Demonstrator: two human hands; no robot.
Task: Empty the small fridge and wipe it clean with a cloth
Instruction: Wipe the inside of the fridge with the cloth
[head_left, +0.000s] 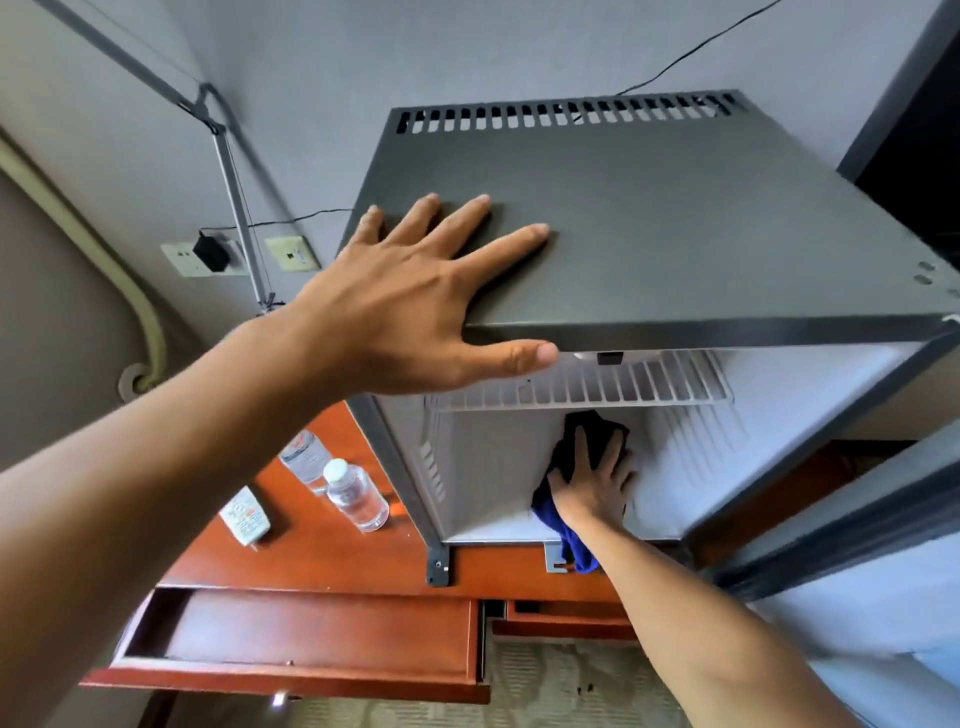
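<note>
The small grey fridge (675, 223) stands on a red-brown wooden desk (322, 561), its door (852, 530) swung open to the right. My left hand (415, 296) lies flat on the fridge's top front corner, fingers spread, thumb over the front edge. My right hand (597, 486) reaches into the white interior under the wire shelf (597, 387) and presses a dark blue cloth (566, 519) against the back wall. Part of the cloth hangs down over the fridge's lower front edge. No items show inside the fridge.
Two clear water bottles (356, 493) and a white remote control (245, 517) sit on the desk left of the fridge. A desk drawer (311, 642) is pulled open below. Wall sockets with a black plug (210, 252) and a metal lamp arm (234, 187) are behind.
</note>
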